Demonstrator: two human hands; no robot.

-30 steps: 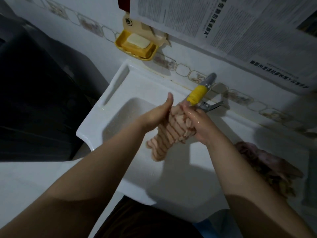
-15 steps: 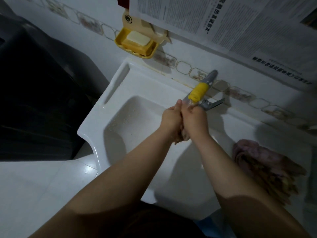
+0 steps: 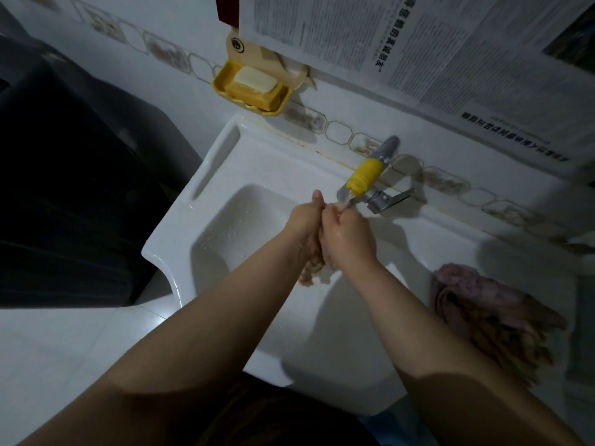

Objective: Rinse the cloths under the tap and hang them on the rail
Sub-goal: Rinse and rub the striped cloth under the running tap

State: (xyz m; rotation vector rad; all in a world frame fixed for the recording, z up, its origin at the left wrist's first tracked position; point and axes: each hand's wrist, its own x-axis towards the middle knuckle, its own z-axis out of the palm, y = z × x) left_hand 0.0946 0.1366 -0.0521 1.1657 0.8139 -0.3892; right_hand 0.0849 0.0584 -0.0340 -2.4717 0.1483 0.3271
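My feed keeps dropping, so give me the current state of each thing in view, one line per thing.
left hand: grips the striped cloth.
right hand: grips the same cloth.
striped cloth: squeezed between both hands, its end hanging into the sink.
tap: spout over the hands; water flow not discernible.
second cloth: bunched on the sink's right ledge.
soap dish: wall-mounted, holding soap.

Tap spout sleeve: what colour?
Yellow, on the tap over the sink. Best seen in the head view.

Yellow-sleeved tap (image 3: 365, 175); white sink (image 3: 199, 175); peach ribbed cloth (image 3: 310, 273); pink-and-tan cloths (image 3: 489, 310); yellow soap dish (image 3: 249, 91)
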